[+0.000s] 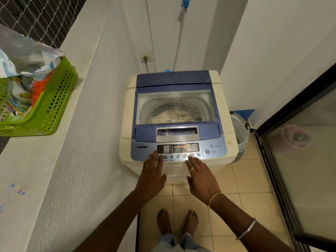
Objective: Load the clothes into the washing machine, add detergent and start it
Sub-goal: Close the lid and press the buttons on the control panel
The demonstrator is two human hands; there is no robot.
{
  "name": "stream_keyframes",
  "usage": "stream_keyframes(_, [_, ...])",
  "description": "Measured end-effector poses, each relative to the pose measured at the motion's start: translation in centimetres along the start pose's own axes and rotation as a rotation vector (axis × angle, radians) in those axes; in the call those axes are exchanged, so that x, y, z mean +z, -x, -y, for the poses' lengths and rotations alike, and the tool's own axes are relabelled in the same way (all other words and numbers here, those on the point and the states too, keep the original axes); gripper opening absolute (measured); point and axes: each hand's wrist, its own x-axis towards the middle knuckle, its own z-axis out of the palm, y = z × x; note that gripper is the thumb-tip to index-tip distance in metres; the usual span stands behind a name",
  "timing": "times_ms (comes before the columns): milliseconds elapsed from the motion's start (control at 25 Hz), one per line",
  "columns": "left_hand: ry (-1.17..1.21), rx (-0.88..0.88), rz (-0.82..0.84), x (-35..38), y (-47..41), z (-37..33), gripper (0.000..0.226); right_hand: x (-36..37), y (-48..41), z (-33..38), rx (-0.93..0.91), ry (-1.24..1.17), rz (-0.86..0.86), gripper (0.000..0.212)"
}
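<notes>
The left hand [151, 176] lies flat, fingers straight, its tips touching the left end of the blue control panel [143, 151] at the front of the cream top-loading washing machine [127, 113]. The right hand [200, 176], fingers also straight and holding nothing, touches a round button [191, 155] in the panel's row. Behind the panel, the blue clear-windowed lid [175, 82] is closed over pale clothes [169, 115]. Left of the machine, a green perforated plastic basket [54, 99] sits on a white ledge [36, 160].

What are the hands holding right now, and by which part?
Nothing is held. The left hand lies flat-fingered on the control panel; the right hand touches a round button there.
</notes>
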Motion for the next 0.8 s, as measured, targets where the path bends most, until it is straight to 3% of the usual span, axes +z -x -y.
stream_keyframes(800, [-0.001, -0.011, 0.029, 0.8, 0.8, -0.7, 0.081, -2.3, -1.4, 6.4, -0.063, 0.041, 0.156, 0.067])
